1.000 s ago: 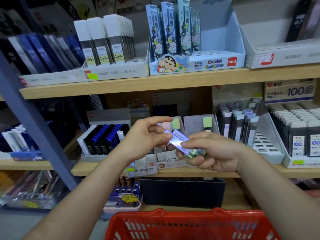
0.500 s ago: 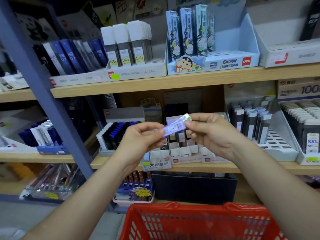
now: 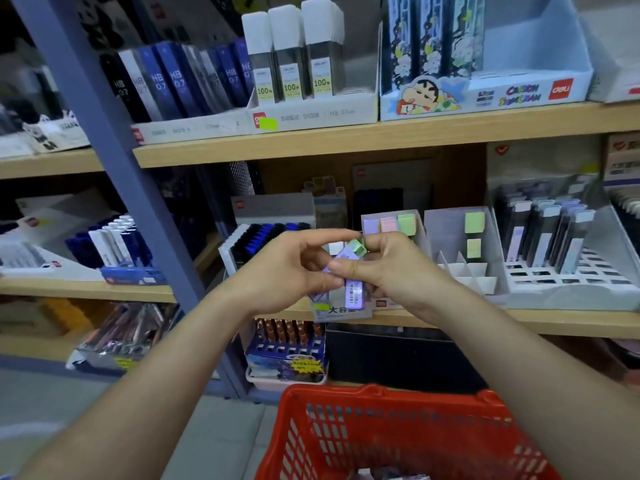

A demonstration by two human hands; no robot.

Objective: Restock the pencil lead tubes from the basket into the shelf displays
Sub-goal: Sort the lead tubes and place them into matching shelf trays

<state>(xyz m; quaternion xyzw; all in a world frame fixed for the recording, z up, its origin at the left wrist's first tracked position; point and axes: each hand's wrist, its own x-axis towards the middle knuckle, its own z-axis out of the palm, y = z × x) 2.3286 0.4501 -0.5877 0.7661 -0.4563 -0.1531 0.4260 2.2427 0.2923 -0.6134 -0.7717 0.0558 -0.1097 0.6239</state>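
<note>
My left hand (image 3: 287, 268) and my right hand (image 3: 391, 268) meet in front of the middle shelf, both pinching small pastel lead tubes. A purple tube (image 3: 354, 289) with a barcode hangs between them, and a green-capped tube (image 3: 357, 247) sticks up at my right fingertips. Just behind stands a clear display (image 3: 391, 225) with purple, pink and green tubes, and beside it a display (image 3: 464, 244) with two green tubes and open white dividers. The red basket (image 3: 398, 431) sits low in front of me; its contents are barely visible.
A blue-grey shelf post (image 3: 114, 161) slants down the left. The top shelf holds boxed HB lead packs (image 3: 291, 53) and a cartoon display box (image 3: 485, 88). A slotted tray of grey lead tubes (image 3: 561, 258) stands at the right. A black box (image 3: 398, 355) sits under the shelf.
The tubes have turned from lying across between my hands to hanging more upright. The green-capped end now points up at my right fingertips. The view has shifted to the left.
</note>
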